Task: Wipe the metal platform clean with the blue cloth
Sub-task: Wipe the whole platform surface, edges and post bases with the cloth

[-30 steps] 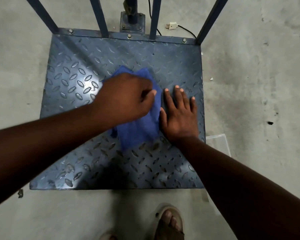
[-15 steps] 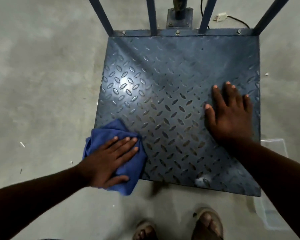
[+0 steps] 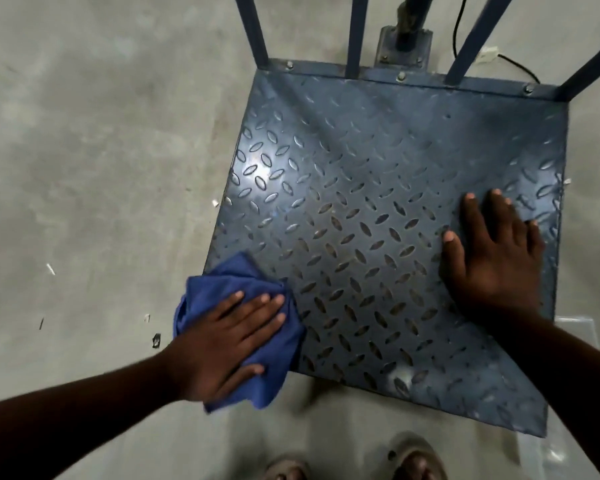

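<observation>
Far left: grey concrete floor [image 3: 84, 168], flecked with a few pale scraps and one dark chip; next, at the near-left corner of the metal platform [image 3: 378, 188], the blue cloth [image 3: 219, 285], bunched, partly on the plate and partly out past its edge over the floor; pressed flat on top of it, the left hand [image 3: 222, 344], fingers straight and close together, thumb stretched along the cloth's near side, nothing pinched or curled round; further right, the platform's dark blue diamond-tread surface, with a glare patch near its left edge; below it, at the bottom of the view, two sandalled feet [image 3: 414, 460]; along the far edge, a bolted strip with four blue bars [image 3: 357, 32] rising out of view, behind them a post base [image 3: 405, 46] and a black cable [image 3: 459, 26]; toward the right edge, the right hand [image 3: 496, 268], palm down on bare metal, fingers spread and straight, holding nothing, well apart from the cloth; beyond the right edge, part of a clear plastic container [image 3: 577, 332] on the floor.
</observation>
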